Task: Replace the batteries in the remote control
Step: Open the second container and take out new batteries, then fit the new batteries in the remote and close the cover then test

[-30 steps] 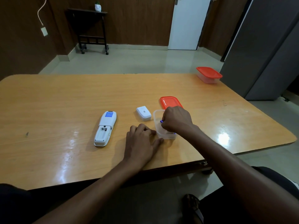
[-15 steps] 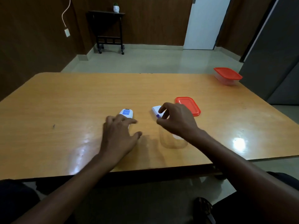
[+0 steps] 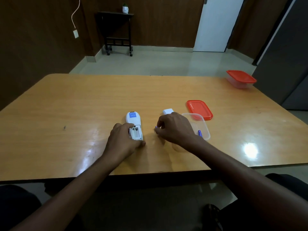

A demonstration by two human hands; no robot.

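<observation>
A white remote control [image 3: 133,121] lies face down on the wooden table [image 3: 83,104], its battery bay open and empty. My left hand [image 3: 124,143] grips the remote's near end, fingers on one side and thumb on the other. My right hand [image 3: 175,128] hovers just right of the remote, fingertips pinched on a small purple battery [image 3: 156,127]. Behind that hand lies the white battery cover [image 3: 167,111]. A clear plastic container [image 3: 200,125] to the right holds another purple battery [image 3: 200,132].
A red lid [image 3: 199,109] lies flat behind the clear container. A closed red-lidded container [image 3: 240,79] stands at the table's far right corner. A dark cabinet [image 3: 283,55] rises to the right of the table. The table's near edge runs just below my wrists.
My right hand left the clear container with a battery and moved left toward the remote. My left hand slid left and took hold of the remote's near end.
</observation>
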